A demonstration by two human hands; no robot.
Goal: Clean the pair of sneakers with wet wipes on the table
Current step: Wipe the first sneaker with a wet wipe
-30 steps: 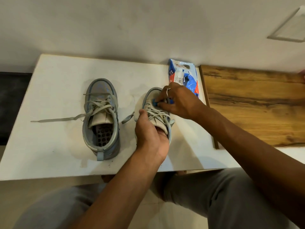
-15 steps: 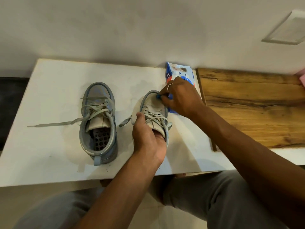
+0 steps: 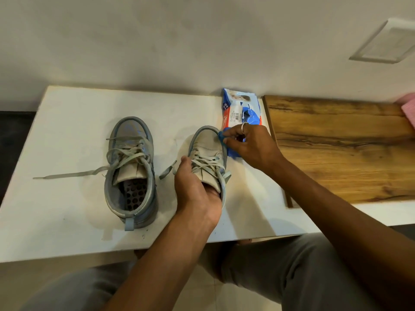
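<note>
The counter (image 3: 67, 131) is white with faint stains. The left sneaker (image 3: 131, 129) is grey-blue, with pale grey laces (image 3: 125, 154), a beige tongue and a dark insole (image 3: 133, 194) patterned with round holes. The right sneaker (image 3: 206, 147) has a cream upper and a grey-blue rim. The wipe (image 3: 221, 138) at its toe is bright blue. The wipes pack (image 3: 238, 108) is blue and white with a red-orange band. The board (image 3: 336, 149) is warm brown with dark grain streaks. The trousers (image 3: 292, 277) are grey
</note>
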